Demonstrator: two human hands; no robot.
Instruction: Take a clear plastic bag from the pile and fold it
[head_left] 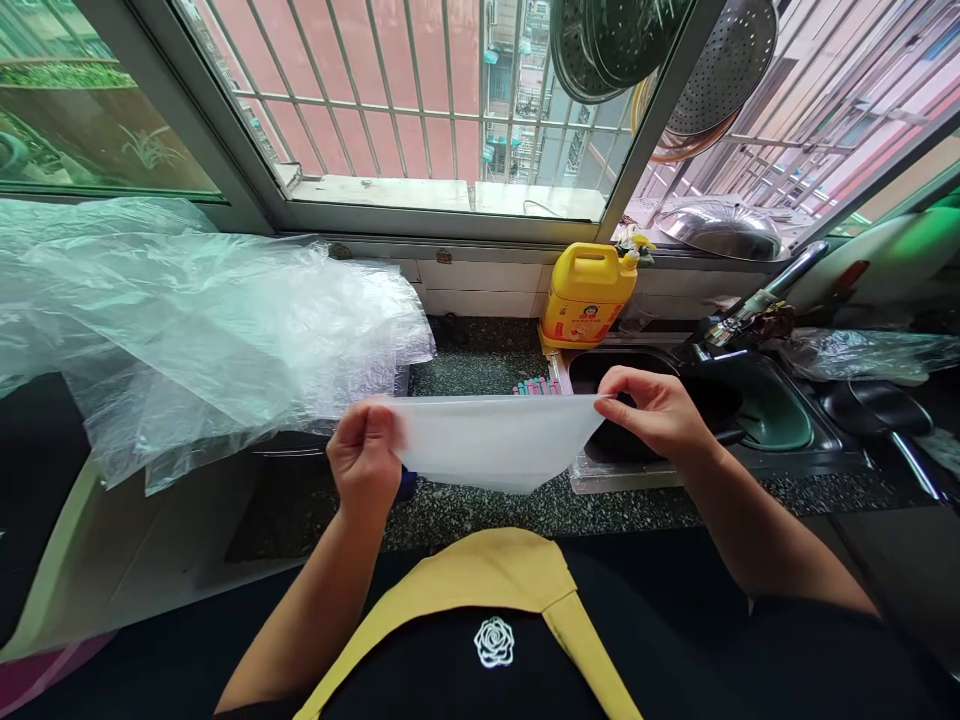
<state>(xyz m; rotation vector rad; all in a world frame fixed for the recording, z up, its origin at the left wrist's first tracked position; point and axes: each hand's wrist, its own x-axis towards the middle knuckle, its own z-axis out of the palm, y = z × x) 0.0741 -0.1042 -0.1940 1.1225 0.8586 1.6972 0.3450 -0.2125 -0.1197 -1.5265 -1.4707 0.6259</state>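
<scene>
A translucent white sheet [499, 440], which looks like thin plastic, is stretched level between my two hands above the counter. My left hand [365, 455] is closed on its left end, thumb on top, slightly blurred at the fingertips. At the right end my right hand [660, 412] pinches the upper corner between thumb and fingers. The top edge is taut and straight; the lower edge slants up toward the right hand. Behind the sheet, a row of small pink and teal pieces [537, 386] shows partly. A dark blue item [406, 485] peeks out beside my left hand, mostly hidden.
Clear plastic sheeting [225, 330] covers the left side. A yellow jug [589, 295] stands behind the black sink [817, 455], near the faucet [765, 295]. A pan [874, 410] lies at far right. The speckled counter [480, 515] runs below a barred window.
</scene>
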